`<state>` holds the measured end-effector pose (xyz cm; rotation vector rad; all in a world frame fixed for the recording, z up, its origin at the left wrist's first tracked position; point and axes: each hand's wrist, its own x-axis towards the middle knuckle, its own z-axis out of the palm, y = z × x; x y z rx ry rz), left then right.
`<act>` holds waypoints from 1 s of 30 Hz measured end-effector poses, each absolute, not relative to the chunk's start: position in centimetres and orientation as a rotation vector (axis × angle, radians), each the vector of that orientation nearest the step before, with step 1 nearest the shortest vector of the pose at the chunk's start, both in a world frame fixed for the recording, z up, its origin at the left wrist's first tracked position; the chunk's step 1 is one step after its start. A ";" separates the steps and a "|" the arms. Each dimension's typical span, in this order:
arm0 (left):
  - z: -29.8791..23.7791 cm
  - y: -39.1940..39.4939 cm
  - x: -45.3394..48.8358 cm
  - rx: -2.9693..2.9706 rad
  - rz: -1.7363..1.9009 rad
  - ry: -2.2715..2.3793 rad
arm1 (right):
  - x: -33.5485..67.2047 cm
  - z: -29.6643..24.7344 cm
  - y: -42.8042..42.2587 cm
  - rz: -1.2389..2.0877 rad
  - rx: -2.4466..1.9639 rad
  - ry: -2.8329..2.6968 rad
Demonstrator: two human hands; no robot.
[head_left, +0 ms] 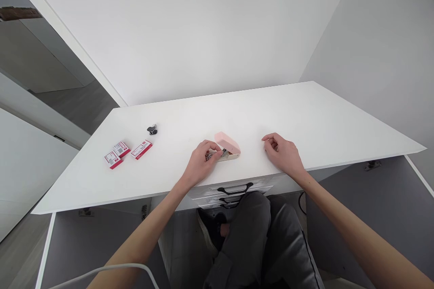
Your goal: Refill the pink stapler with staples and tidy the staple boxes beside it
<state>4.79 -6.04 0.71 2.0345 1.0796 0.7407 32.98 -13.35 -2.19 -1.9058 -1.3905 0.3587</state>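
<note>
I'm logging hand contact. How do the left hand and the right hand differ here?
The left hand pinches the metal end of the opened pink stapler; the right hand holds nothing that shows. The left hand is up against the stapler; the right hand lies apart, off to its right. Both rest on the white desk with fingers curled.

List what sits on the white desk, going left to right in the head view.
Pair of red-and-white staple boxes → third staple box → black binder clip → left hand → pink stapler → right hand.
</note>
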 end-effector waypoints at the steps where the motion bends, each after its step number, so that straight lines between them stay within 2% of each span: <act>1: 0.8 -6.0 4.7 2.020 0.740 1.065 | 33.0 -2.2 -13.3 0.359 -1.907 -1.390; 19: 1.0 -5.9 4.2 1.601 0.986 1.004 | 33.0 -2.3 -13.2 0.366 -1.922 -1.391; 30: 1.6 -6.2 3.9 1.743 0.954 1.153 | 33.0 -2.4 -13.2 0.366 -1.921 -1.391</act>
